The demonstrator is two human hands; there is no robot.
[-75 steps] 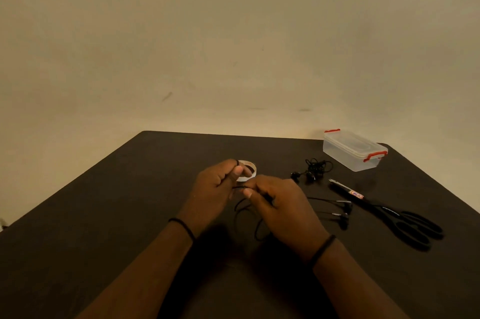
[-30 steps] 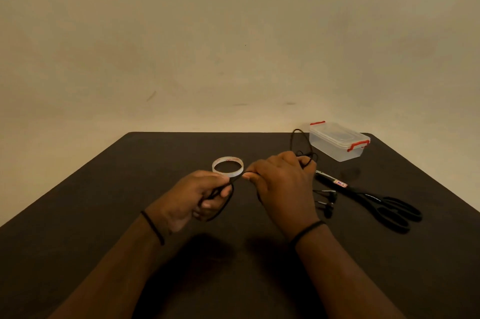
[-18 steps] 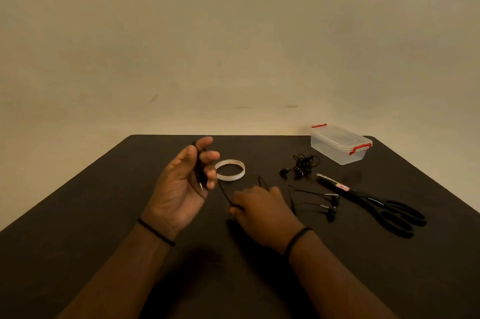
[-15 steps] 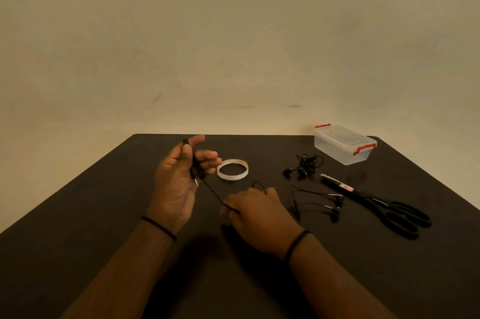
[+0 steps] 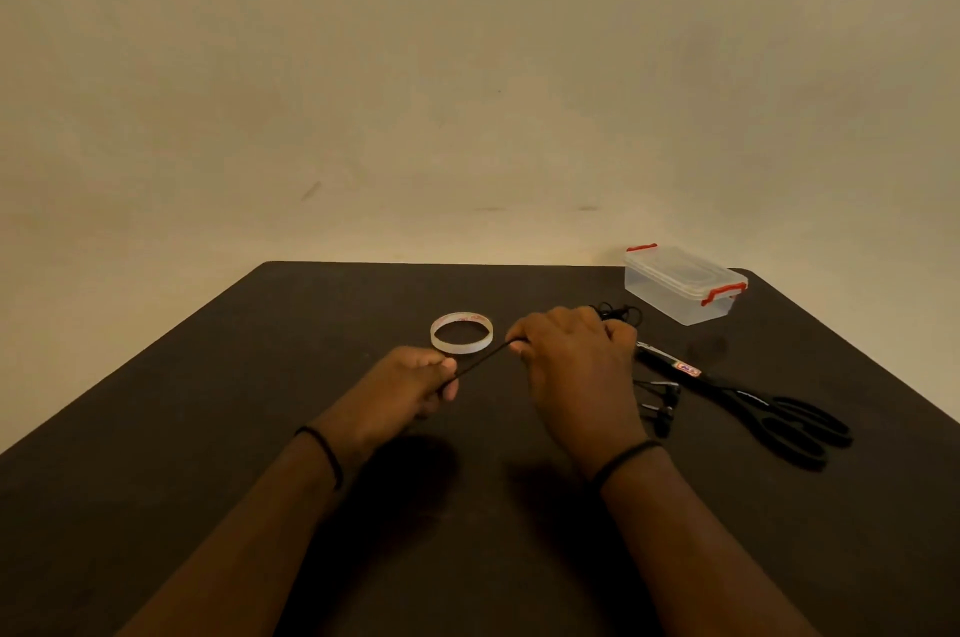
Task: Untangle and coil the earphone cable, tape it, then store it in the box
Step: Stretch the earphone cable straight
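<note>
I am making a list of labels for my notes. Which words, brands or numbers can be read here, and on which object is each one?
None can be read.
Tape roll: faint red print on the inner side, too blurred to read.
Scissors: small red and white sticker near the pivot, too small to read.
Box: no text visible.

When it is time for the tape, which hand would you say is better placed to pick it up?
Probably the left hand: the tape lies just beyond it, though both hands now hold the cable.
</note>
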